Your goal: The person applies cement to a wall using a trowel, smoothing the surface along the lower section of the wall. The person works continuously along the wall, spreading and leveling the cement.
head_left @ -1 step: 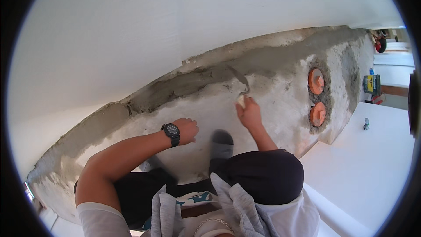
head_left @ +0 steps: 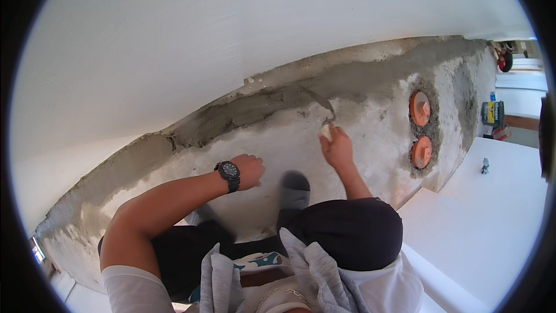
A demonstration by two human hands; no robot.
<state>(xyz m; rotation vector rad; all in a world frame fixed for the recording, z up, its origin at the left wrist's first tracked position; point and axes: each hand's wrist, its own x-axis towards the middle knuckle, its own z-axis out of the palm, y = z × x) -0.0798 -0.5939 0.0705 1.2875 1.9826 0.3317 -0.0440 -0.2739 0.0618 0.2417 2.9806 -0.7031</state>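
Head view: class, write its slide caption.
Right hand holds a trowel at grey mortar along a white wall; left hand hangs above the floor.

The left arm [head_left: 168, 200] bends at the elbow [head_left: 124, 220], its forearm pointing toward two o'clock; the left hand [head_left: 250, 172] curls into a loose fist, back upward. The right forearm [head_left: 355, 182] points toward eleven o'clock, the right hand [head_left: 337, 146] closed in a grip.

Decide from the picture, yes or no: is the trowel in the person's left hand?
No, the right hand grips the trowel, while the left hand is well apart from it.
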